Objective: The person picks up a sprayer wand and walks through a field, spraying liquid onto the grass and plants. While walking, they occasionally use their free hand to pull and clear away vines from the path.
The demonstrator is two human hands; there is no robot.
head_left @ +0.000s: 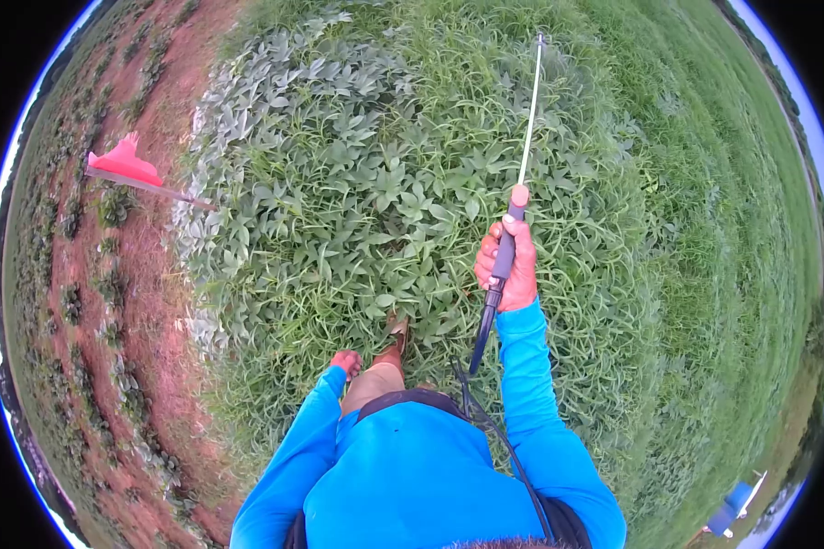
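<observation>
My right hand [506, 265] is wrapped round the dark grip of a spray wand [530, 123], whose thin pale rod points forward over the leafy plants. A black hose [494, 425] runs from near the wand's lower end down along my right side. My left hand [347, 363] hangs low beside my thigh, its fingers curled; whether it holds anything is too small to tell. Broad-leaved plants [339, 156] mixed with grass surround my legs, and one boot [398, 331] shows among them.
A pink flag [128, 161] on a slanted stick stands at the left edge of the plants. Reddish bare soil [160, 339] with rows of small plants lies further left. Tall grass [714, 247] spreads on the right, with a blue object [731, 510] at the far lower right.
</observation>
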